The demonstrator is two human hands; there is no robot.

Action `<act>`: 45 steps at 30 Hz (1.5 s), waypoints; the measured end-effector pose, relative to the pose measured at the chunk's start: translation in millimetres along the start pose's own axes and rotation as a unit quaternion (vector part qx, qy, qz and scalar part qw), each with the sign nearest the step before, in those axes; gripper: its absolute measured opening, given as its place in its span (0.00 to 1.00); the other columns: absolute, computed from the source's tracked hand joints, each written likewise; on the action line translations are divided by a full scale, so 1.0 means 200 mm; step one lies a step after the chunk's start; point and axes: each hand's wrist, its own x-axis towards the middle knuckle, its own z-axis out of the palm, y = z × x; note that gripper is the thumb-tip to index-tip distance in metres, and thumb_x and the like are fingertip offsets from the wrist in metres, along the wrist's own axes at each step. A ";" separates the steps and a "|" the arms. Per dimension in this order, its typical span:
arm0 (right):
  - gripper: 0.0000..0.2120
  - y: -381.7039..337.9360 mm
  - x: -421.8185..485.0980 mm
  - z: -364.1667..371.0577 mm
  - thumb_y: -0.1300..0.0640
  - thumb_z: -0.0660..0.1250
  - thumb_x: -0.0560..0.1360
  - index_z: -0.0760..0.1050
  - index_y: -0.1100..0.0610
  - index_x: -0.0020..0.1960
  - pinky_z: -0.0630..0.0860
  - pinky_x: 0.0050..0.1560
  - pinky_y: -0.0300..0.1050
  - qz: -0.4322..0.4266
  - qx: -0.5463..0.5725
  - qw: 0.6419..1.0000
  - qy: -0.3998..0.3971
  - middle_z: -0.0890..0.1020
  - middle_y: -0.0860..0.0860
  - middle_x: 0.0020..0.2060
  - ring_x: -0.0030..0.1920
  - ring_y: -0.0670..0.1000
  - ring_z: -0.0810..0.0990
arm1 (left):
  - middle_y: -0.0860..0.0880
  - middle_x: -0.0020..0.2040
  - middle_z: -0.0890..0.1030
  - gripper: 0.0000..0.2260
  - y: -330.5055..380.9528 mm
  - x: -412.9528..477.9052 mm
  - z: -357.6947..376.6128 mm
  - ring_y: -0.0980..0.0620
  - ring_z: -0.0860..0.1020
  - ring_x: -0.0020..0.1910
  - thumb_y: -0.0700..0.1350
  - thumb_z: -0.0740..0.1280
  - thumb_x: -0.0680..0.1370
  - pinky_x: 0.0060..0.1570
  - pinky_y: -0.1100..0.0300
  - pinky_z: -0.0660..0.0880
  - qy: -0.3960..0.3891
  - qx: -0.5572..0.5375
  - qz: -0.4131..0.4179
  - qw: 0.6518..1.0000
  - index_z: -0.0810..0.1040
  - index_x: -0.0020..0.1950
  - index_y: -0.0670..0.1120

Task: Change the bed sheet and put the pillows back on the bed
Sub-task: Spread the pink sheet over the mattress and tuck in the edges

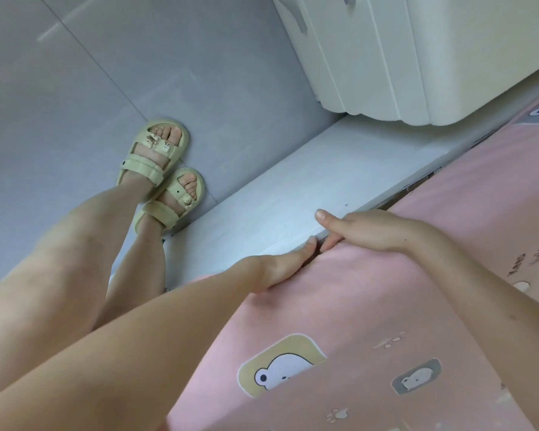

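Bed sheet [386, 321] being tucked at the mattress edge, both hands at the gap

Pink sheet with bear prints, lying flat over the bed across the right and lower frame, its edge running along the white bed frame ledge [277, 206]. Left hand [277, 269] lies flat on the sheet with straight fingers pushing toward the dark gap between mattress and ledge; it grips nothing. Right hand [374, 231] is just beside it, thumb [322, 215] stretched out on the ledge and fingers dipped over the edge into the gap; fingertips hidden, so can't tell whether they pinch cloth or only push.

Handling, as a guess: thin, soft, light fabric, no stiffness, so it wrinkles and creeps back out if only pressed. Best taken at the hem right along the edge and fed down with flat fingers, working along the side. Small puckers show under the left hand.

Edges and room: gap looks narrow, with the hard ledge against the knuckles. A white cabinet [386, 57] stands over the far end of the ledge, so room likely tightens up there. Grey floor [106, 88] is to the left, where the person stands in green sandals [156, 154], feet near the frame. No pillows in view; that step looks not yet done
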 end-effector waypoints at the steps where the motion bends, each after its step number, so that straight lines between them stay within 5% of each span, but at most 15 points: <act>1: 0.38 -0.02 0.01 0.01 0.24 0.37 0.69 0.82 0.39 0.48 0.66 0.65 0.47 0.010 0.003 1.000 -0.028 0.77 0.43 0.58 0.60 0.48 0.73 | 0.59 0.71 0.67 0.33 0.00 -0.02 -0.01 0.54 0.64 0.70 0.76 0.38 0.69 0.69 0.54 0.55 0.004 -0.013 -0.009 1.000 0.65 0.67 0.69; 4: 0.42 -0.08 0.08 0.04 0.24 0.38 0.70 0.78 0.48 0.60 0.66 0.64 0.48 0.044 -0.017 0.996 -0.079 0.75 0.50 0.65 0.63 0.52 0.73 | 0.56 0.58 0.80 0.40 -0.03 -0.11 -0.02 0.55 0.76 0.59 0.72 0.36 0.73 0.63 0.59 0.66 0.027 -0.059 0.007 0.998 0.81 0.55 0.53; 6: 0.44 -0.12 0.13 0.07 0.25 0.38 0.71 0.69 0.53 0.70 0.61 0.68 0.50 0.063 -0.057 0.991 -0.099 0.66 0.52 0.72 0.71 0.55 0.65 | 0.57 0.55 0.79 0.35 -0.09 -0.15 -0.02 0.56 0.75 0.58 0.70 0.37 0.75 0.63 0.62 0.63 0.084 -0.059 0.040 0.994 0.80 0.50 0.54; 11: 0.46 -0.16 0.21 0.13 0.21 0.38 0.66 0.68 0.46 0.70 0.59 0.71 0.52 0.095 -0.164 0.975 -0.115 0.65 0.51 0.73 0.72 0.55 0.63 | 0.58 0.59 0.79 0.37 -0.35 -0.25 -0.04 0.54 0.73 0.63 0.78 0.42 0.64 0.70 0.51 0.62 0.213 -0.007 0.071 0.975 0.81 0.51 0.60; 15: 0.43 -0.15 0.16 0.15 0.25 0.35 0.71 0.69 0.50 0.69 0.62 0.66 0.47 0.068 -0.175 0.982 -0.015 0.68 0.51 0.71 0.71 0.55 0.66 | 0.58 0.56 0.80 0.25 -0.49 -0.34 -0.09 0.54 0.74 0.61 0.72 0.46 0.74 0.68 0.53 0.65 0.235 0.008 0.061 0.970 0.79 0.45 0.62; 19: 0.38 -0.21 -0.02 0.26 0.34 0.35 0.77 0.79 0.53 0.54 0.66 0.55 0.46 -0.066 -0.098 0.982 0.146 0.81 0.51 0.53 0.56 0.54 0.76 | 0.56 0.60 0.77 0.20 -0.57 -0.38 -0.12 0.52 0.72 0.64 0.65 0.46 0.79 0.70 0.57 0.62 0.218 0.053 0.043 0.974 0.77 0.47 0.64; 22: 0.32 -0.32 -0.07 0.47 0.39 0.38 0.80 0.79 0.53 0.50 0.63 0.60 0.46 -0.142 -0.133 0.964 0.182 0.81 0.49 0.48 0.56 0.51 0.74 | 0.51 0.62 0.74 0.25 -0.63 -0.38 -0.16 0.49 0.69 0.67 0.61 0.45 0.81 0.68 0.58 0.61 0.230 0.137 0.028 0.963 0.77 0.60 0.53; 25: 0.35 -0.47 -0.03 0.73 0.37 0.36 0.76 0.79 0.52 0.51 0.65 0.55 0.51 -0.127 -0.185 0.942 0.252 0.82 0.50 0.47 0.52 0.54 0.76 | 0.48 0.61 0.73 0.26 -0.72 -0.41 -0.23 0.47 0.69 0.64 0.60 0.45 0.81 0.68 0.53 0.62 0.254 0.192 0.046 0.947 0.80 0.55 0.51; 27: 0.39 -0.61 -0.01 0.85 0.34 0.35 0.72 0.80 0.54 0.50 0.66 0.52 0.53 -0.098 -0.198 0.943 0.248 0.82 0.54 0.43 0.46 0.56 0.78 | 0.48 0.60 0.73 0.23 -0.80 -0.45 -0.29 0.48 0.71 0.60 0.59 0.47 0.82 0.65 0.56 0.63 0.259 0.161 0.042 0.951 0.80 0.48 0.51; 31: 0.35 -0.72 0.03 0.95 0.35 0.38 0.77 0.77 0.55 0.56 0.60 0.59 0.52 -0.049 -0.245 0.939 0.236 0.81 0.55 0.50 0.53 0.54 0.76 | 0.48 0.53 0.78 0.23 -1.01 -0.52 -0.42 0.49 0.75 0.55 0.60 0.50 0.81 0.52 0.61 0.65 0.242 0.136 0.001 0.961 0.76 0.39 0.48; 34: 0.36 -0.74 0.04 0.97 0.36 0.37 0.78 0.80 0.52 0.55 0.58 0.64 0.54 -0.040 -0.287 0.934 0.208 0.81 0.53 0.50 0.56 0.52 0.75 | 0.52 0.52 0.78 0.21 -1.11 -0.54 -0.44 0.50 0.73 0.56 0.59 0.51 0.81 0.48 0.61 0.65 0.241 0.087 -0.001 0.967 0.77 0.43 0.48; 38: 0.39 -0.78 0.12 0.96 0.33 0.35 0.76 0.76 0.53 0.63 0.53 0.69 0.52 -0.006 -0.282 0.950 0.134 0.74 0.52 0.66 0.70 0.50 0.65 | 0.58 0.50 0.76 0.15 -1.07 -0.53 -0.40 0.55 0.73 0.55 0.53 0.55 0.82 0.52 0.65 0.63 0.206 0.028 0.070 0.976 0.79 0.49 0.47; 41: 0.42 -0.75 0.09 0.96 0.30 0.35 0.74 0.76 0.54 0.63 0.55 0.66 0.50 -0.006 -0.278 0.955 0.102 0.75 0.52 0.65 0.69 0.50 0.67 | 0.56 0.46 0.76 0.14 -0.99 -0.52 -0.36 0.57 0.75 0.47 0.54 0.56 0.81 0.42 0.71 0.70 0.162 0.046 0.083 0.982 0.77 0.48 0.49; 45: 0.41 -0.71 -0.04 0.98 0.31 0.33 0.75 0.80 0.52 0.47 0.59 0.64 0.50 -0.038 -0.258 0.959 0.105 0.83 0.51 0.49 0.57 0.50 0.76 | 0.52 0.54 0.78 0.17 -1.05 -0.44 -0.28 0.51 0.77 0.56 0.66 0.58 0.71 0.63 0.52 0.71 0.114 0.066 0.079 0.988 0.82 0.38 0.60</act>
